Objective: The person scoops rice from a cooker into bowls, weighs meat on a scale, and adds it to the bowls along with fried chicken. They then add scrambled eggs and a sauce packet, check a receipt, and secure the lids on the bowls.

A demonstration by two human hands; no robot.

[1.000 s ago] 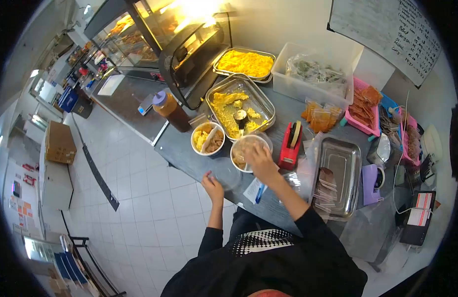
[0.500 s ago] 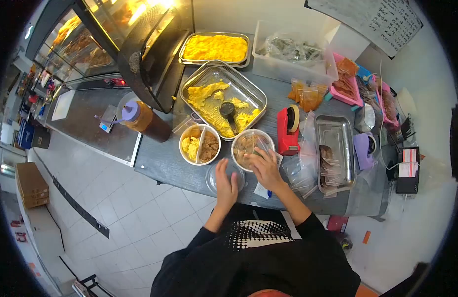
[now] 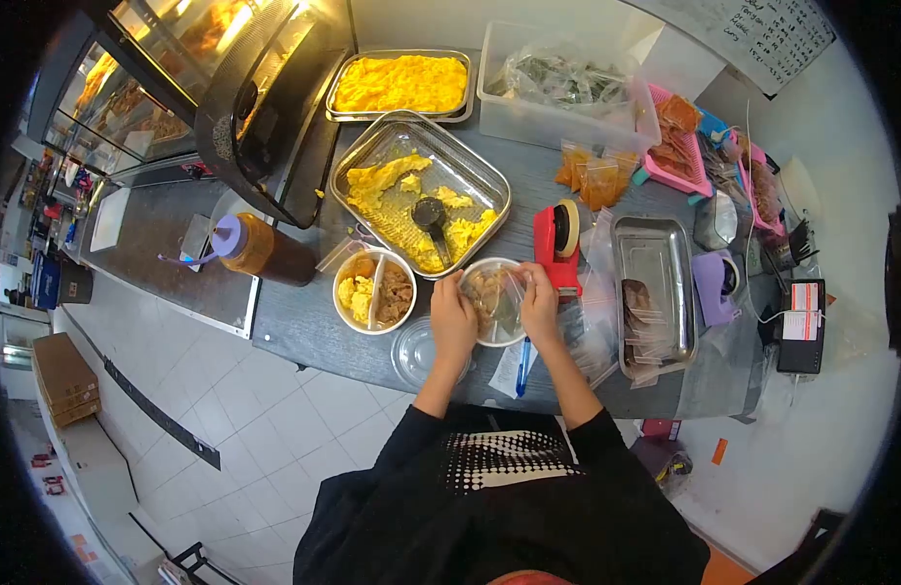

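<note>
A round white bowl (image 3: 495, 333) with brown food sits at the counter's front edge under a clear plastic lid (image 3: 492, 297). My left hand (image 3: 454, 330) grips the left side of its rim, fingers bent over the edge. Opposite, my right hand (image 3: 540, 307) holds the right side of the rim with closed fingers. To the left stands an uncovered two-part bowl (image 3: 374, 325), yellow egg in one half and brown shredded food in the other. A second clear lid (image 3: 416, 353) lies on the counter, partly hidden by my left forearm.
Behind the bowls is a metal tray (image 3: 491, 156) with scrambled egg and a black scoop (image 3: 430, 216). A red tape dispenser (image 3: 559, 255), a blue pen (image 3: 523, 368) and a steel tray (image 3: 678, 292) of packets are on the right. A sauce bottle (image 3: 275, 255) stands left.
My left hand has moved from above the loose lid to the covered bowl's left rim. My right hand has shifted from the lid's top to its right rim. The camera view has shifted slightly.
</note>
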